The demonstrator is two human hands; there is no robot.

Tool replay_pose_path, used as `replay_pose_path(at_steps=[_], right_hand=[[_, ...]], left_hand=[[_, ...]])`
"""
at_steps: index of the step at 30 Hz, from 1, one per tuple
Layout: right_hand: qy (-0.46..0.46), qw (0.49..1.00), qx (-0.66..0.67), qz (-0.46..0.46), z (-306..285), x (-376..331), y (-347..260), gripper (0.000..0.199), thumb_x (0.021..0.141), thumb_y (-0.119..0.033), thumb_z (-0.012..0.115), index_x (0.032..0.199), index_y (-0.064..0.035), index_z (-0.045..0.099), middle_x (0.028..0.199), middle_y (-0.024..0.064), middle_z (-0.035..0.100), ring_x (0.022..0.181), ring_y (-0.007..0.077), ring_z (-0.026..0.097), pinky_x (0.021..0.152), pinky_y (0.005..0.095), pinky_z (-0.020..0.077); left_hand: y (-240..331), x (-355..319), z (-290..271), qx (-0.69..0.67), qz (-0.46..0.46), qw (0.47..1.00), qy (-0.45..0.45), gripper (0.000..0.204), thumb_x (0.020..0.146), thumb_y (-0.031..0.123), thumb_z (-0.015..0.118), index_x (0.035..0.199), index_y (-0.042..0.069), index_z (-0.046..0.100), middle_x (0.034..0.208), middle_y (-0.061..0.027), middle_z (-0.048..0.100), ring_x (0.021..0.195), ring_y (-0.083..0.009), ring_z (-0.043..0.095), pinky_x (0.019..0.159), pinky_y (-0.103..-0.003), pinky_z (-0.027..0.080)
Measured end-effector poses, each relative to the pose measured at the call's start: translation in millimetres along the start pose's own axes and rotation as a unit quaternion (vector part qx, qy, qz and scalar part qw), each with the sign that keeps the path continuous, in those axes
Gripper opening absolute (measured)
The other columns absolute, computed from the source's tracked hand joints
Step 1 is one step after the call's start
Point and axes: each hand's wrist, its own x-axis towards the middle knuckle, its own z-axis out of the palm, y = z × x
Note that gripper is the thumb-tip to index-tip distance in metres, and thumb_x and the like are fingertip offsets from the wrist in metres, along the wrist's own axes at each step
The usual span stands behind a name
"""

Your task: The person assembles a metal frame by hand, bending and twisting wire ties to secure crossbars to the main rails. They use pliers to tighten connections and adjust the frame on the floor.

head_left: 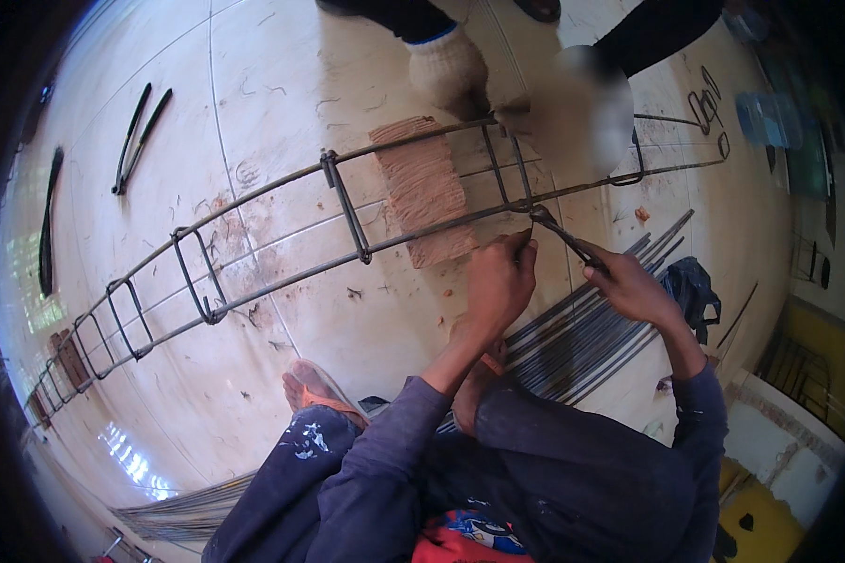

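A long cage of steel bars [282, 277] with rectangular stirrups runs across the tiled floor from lower left to upper right. My right hand [632, 289] grips a pair of pincers [567, 236], whose jaws touch the near bar at a stirrup corner. Just below that joint, my left hand [500, 286] is closed with its fingertips pinched together; what they hold is too small to make out. Across the cage, a co-worker's gloved hand [451, 73] is at the far bar, its fingertips partly hidden.
A ridged clay block [424, 192] lies under the cage. Bundled steel rods [582, 342] and a black plastic bag [690, 293] lie at right. Long-handled cutters [133, 150] and dark wire [51, 225] are at far left, more rods [192, 511] at lower left, loose stirrups [706, 105] at upper right.
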Motion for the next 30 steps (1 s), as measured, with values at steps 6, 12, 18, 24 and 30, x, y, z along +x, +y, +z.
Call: replay_pose_path(at_steps=[6, 12, 18, 24, 30], right_hand=[[0.018, 0.995, -0.097, 0.003, 2.8, -1.6, -2.3, 0.044, 0.092, -0.018, 0.045, 0.134, -0.0072, 0.037, 0.098, 0.0249, 0.06, 0.093, 0.0406, 0.058, 0.08, 0.047, 0.0445], [0.048, 0.969, -0.229, 0.075, 18.6, -0.8, -18.3, 0.043, 0.092, -0.021, 0.045, 0.133, -0.0111, 0.036, 0.09, 0.0207, 0.061, 0.087, 0.04, 0.06, 0.074, 0.0488, 0.0451], [0.097, 0.977, -0.188, -0.029, 27.6, -2.3, 0.5, 0.042, 0.091, -0.016, 0.046, 0.131, -0.006, 0.036, 0.092, 0.0231, 0.061, 0.084, 0.0442, 0.059, 0.071, 0.0504, 0.0448], [0.045, 0.997, -0.044, 0.04, 16.7, -1.0, -19.5, 0.038, 0.09, -0.006, 0.045, 0.127, -0.0008, 0.04, 0.094, 0.0301, 0.058, 0.095, 0.0466, 0.053, 0.078, 0.0494, 0.0424], [0.076, 0.996, -0.033, -0.019, 28.0, 0.9, -4.0, 0.036, 0.089, -0.004, 0.042, 0.125, 0.0003, 0.042, 0.091, 0.0313, 0.058, 0.092, 0.0469, 0.054, 0.075, 0.0506, 0.0437]], left_hand=[[7.0, 0.2, -5.9, 0.011, -0.03, 0.999, -0.033, 0.028, 0.085, 0.021, 0.056, 0.099, -0.001, 0.066, 0.083, -0.0243, 0.063, 0.079, -0.0375, 0.063, 0.071, -0.041, 0.049], [-1.3, 1.0, -2.9, 0.015, -0.014, 1.0, -0.009, 0.027, 0.084, 0.021, 0.057, 0.099, 0.0, 0.066, 0.081, -0.0239, 0.063, 0.076, -0.0374, 0.063, 0.069, -0.041, 0.049], [-16.2, 5.9, 6.7, -0.153, -0.131, 0.978, -0.057, 0.038, 0.095, 0.026, 0.044, 0.113, -0.005, 0.056, 0.099, -0.0209, 0.064, 0.09, -0.0298, 0.064, 0.081, -0.037, 0.049], [-37.9, 7.9, 34.2, -0.549, -0.303, 0.776, -0.073, 0.046, 0.099, 0.031, 0.032, 0.127, -0.004, 0.04, 0.124, -0.0229, 0.05, 0.112, -0.0304, 0.052, 0.098, -0.036, 0.042], [-62.9, 40.1, 59.6, -0.644, -0.264, 0.717, -0.005, 0.041, 0.099, 0.024, 0.033, 0.133, 0.001, 0.036, 0.124, -0.0131, 0.049, 0.113, -0.0226, 0.049, 0.103, -0.037, 0.036]])
